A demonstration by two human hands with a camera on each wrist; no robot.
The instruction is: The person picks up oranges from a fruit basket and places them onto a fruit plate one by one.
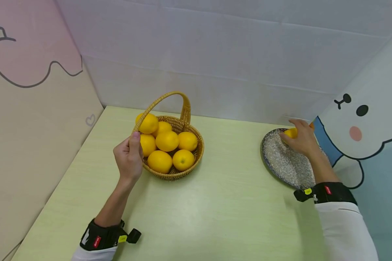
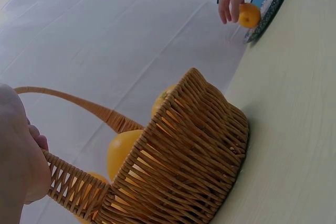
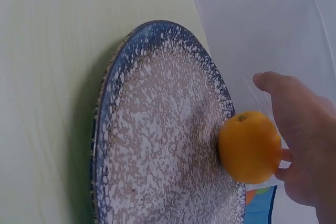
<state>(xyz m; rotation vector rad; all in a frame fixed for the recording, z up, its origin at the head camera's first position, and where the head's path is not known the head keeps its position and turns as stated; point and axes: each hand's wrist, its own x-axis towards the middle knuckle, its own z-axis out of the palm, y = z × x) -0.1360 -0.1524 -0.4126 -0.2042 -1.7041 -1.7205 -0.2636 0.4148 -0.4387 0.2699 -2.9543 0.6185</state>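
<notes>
My left hand [image 1: 129,157] grips the handle [image 1: 183,108] of a wicker basket [image 1: 200,154] at its near left side. Several yellow-orange oranges [image 1: 167,141] fill the basket, which stands on the table. Far to the right, my right hand [image 1: 302,139] is at a single orange [image 3: 249,147] on a speckled plate [image 3: 157,135] with a dark blue rim. In the right wrist view its thumb stands away from the fruit, while fingertips show right behind it. The orange sits near the plate's far edge.
A pale wooden table [image 1: 215,210] bears the basket and plate, set well apart. White sheeting [image 1: 215,54] rises behind the table's back edge. Panels with cartoon drawings stand at the left [image 1: 36,119] and right [image 1: 356,108], the right one close beside the plate.
</notes>
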